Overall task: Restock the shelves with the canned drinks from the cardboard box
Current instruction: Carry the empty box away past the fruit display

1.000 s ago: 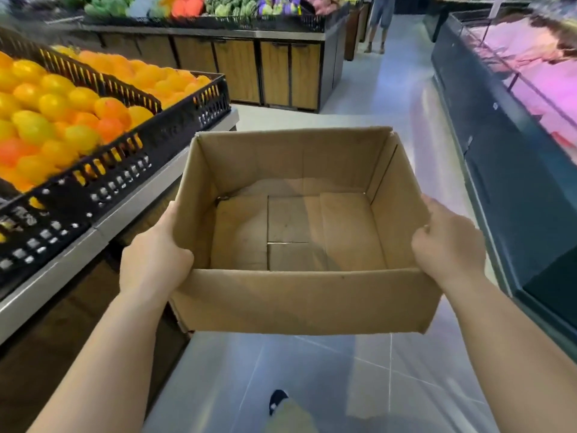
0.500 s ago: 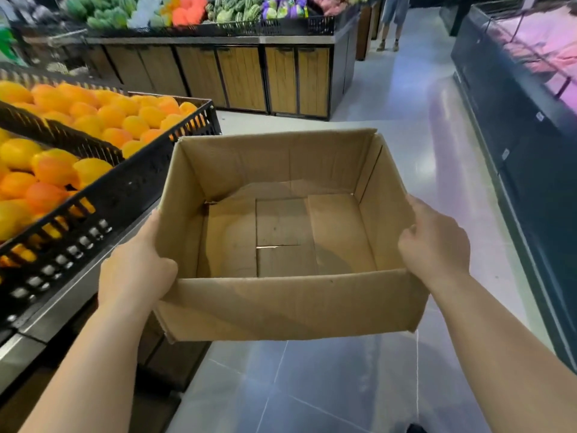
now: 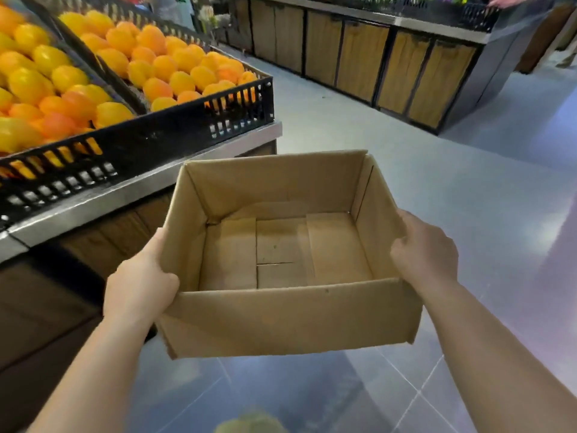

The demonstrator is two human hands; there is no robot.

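An open brown cardboard box (image 3: 290, 317) hangs in the air in front of me, carried between both hands. Its inside shows only bare folded bottom flaps; no cans are in view. My left hand (image 3: 140, 285) grips the box's left wall near the front corner, thumb on the rim. My right hand (image 3: 426, 254) grips the right wall, fingers curled over its top edge. No drink shelves are visible.
A fruit stand with black crates (image 3: 162, 135) of oranges and yellow fruit (image 3: 103, 70) stands close on the left, its metal edge (image 3: 125, 192) near the box. A wood-panelled produce counter (image 3: 390, 64) runs across the back. Grey tiled floor (image 3: 468, 182) lies ahead and right.
I have walked along the fruit stand and the view has swung left; the dark refrigerated case on the right has left the view. Both hands keep the same hold on the box.
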